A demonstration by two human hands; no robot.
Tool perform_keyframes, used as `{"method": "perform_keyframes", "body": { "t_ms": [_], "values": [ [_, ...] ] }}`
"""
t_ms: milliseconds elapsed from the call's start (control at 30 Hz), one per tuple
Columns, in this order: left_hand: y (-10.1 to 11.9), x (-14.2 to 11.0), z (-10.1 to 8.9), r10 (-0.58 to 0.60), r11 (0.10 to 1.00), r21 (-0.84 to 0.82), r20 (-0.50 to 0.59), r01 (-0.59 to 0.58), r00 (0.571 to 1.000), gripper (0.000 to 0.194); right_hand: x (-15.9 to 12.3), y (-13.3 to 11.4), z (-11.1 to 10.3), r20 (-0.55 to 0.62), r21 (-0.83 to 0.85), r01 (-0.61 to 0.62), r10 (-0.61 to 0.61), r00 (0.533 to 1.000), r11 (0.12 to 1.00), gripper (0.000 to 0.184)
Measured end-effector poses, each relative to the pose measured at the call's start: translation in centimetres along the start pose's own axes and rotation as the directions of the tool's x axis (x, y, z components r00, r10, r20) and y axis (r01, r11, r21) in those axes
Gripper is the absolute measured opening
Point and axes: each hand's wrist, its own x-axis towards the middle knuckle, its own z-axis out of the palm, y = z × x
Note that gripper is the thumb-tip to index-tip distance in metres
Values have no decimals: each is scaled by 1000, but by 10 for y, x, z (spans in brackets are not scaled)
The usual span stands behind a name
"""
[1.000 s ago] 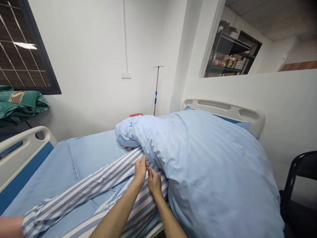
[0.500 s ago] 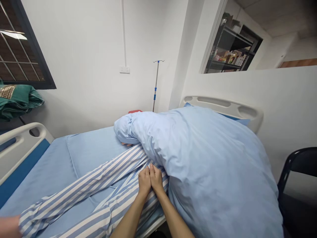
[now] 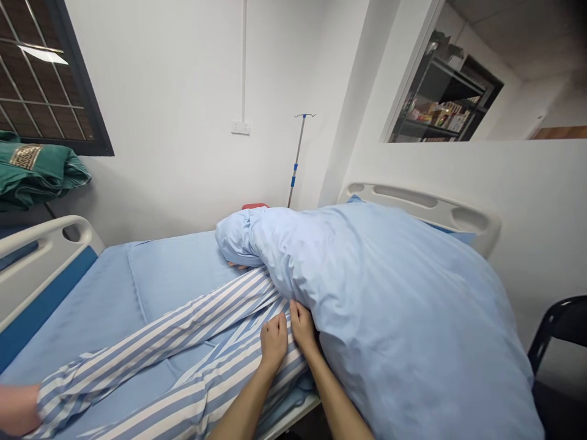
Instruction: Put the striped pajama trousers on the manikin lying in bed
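Observation:
Both my hands are over the upper leg of a person lying on the bed in blue-and-white striped trousers [image 3: 183, 324]. My left hand [image 3: 274, 339] is curled into a fist above the striped cloth, knuckles up. My right hand [image 3: 302, 327], also closed, is beside it at the edge of a light blue quilt [image 3: 389, 293]. No cloth looks pinched or pulled up by either fist. The undersides of both hands are hidden, so contact with the leg is hard to judge. The quilt covers the person's upper body.
The bed has a light blue sheet [image 3: 174, 256], a footboard [image 3: 50, 235] at left and a headboard [image 3: 422, 198] at right. A drip stand [image 3: 298, 153] rises behind it. A black chair [image 3: 562, 324] stands at right, and folded green cloth [image 3: 46, 174] lies at far left.
My hands, side by side before, have come apart a little. The right one has shifted right to the quilt's edge. The view has moved slightly; the person's legs lie as before.

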Motion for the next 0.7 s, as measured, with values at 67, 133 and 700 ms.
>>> {"method": "perform_keyframes", "body": {
  "t_ms": [67,133,700],
  "values": [
    [1,0,0,-9,1000,19,14,9,1000,45,-5,10,3,20,-51,-20,21,1000,999,44],
    [2,0,1,-11,999,37,25,10,1000,44,-8,14,4,32,-65,-38,40,999,997,44],
    [50,44,-7,97,912,-404,59,-65,994,47,-7,30,6,-1,136,-57,58,998,989,52]
  ]
}}
